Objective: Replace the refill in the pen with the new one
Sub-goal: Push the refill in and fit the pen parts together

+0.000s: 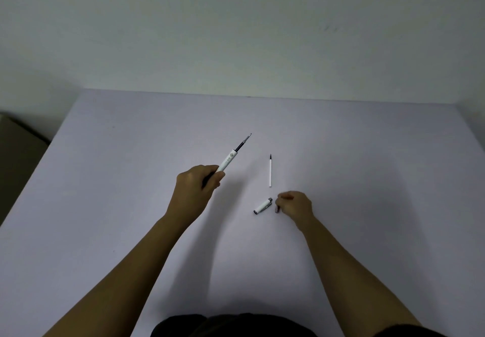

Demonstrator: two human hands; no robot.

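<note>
Pen (227, 161) is up off the table (367, 153), gripped in the left hand (195, 188) with the fingers wrapped tight round the lower end of the white barrel. The nose piece looks to be off already, since a dark refill (242, 143) sticks out bare from the barrel's far end, tip aimed up and away. Only one view to go on here, the head cam.

Cap (263, 206) lies on the table just left of the right hand (295, 204). That hand sits low at the table with its fingers curled in, and there's a small dark bit at the fingertips. My guess is it's the unscrewed tip section being set down, but it's too small to say, and I can't tell if the fingers are pinching it or only touching it.

New refill (270, 171), thin and white with a dark point, lies flat beyond the right hand, pointing away, between the two hands and clear of both.

So I'd put this at the middle of disassembly: pen opened, old refill still seated. Next move needs the right hand free, then a pinch on the exposed dark refill and a straight pull out along the barrel while the left keeps the barrel steady. After that the white one goes in, blunt end first.
</note>
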